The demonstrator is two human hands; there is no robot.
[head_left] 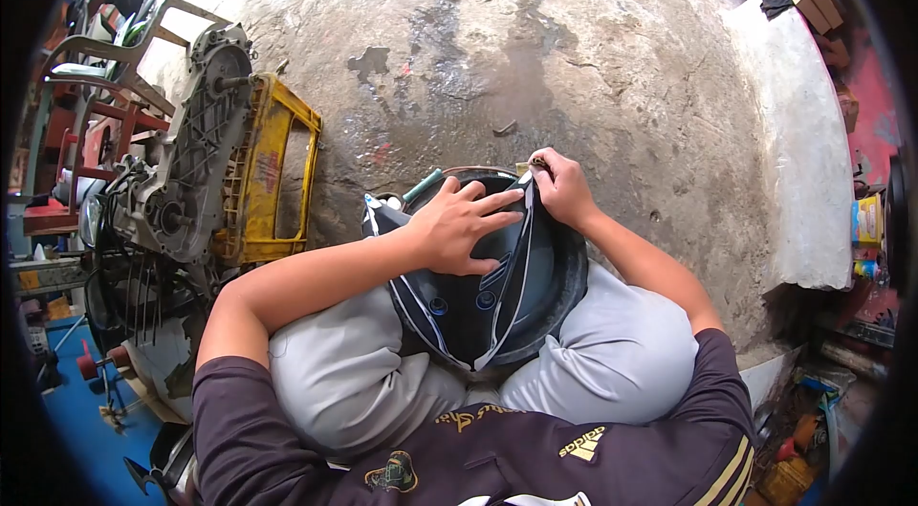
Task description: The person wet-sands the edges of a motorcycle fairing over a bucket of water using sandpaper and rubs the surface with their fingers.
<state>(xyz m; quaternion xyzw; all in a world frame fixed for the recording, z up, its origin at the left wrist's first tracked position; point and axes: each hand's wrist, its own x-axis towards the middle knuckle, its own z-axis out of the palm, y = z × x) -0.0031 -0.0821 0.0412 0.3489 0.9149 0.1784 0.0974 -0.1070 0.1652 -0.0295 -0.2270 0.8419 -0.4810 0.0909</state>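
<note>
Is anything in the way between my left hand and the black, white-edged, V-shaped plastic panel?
Nothing visible: your left hand, fingers spread, is directly over the panel; the round black basin lies beneath the panel.

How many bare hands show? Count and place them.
2: the left hand spread over the black V-shaped part, the right hand curled by its upper right tip. No others show.

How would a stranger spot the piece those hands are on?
Start from the pale grey trousers; between the legs sits a round black tub. Over it is the dark piece, with the left hand spread across it and the right hand at one tip. Unlike the tub, it narrows to a point, with pale edges and two round marks.
</note>
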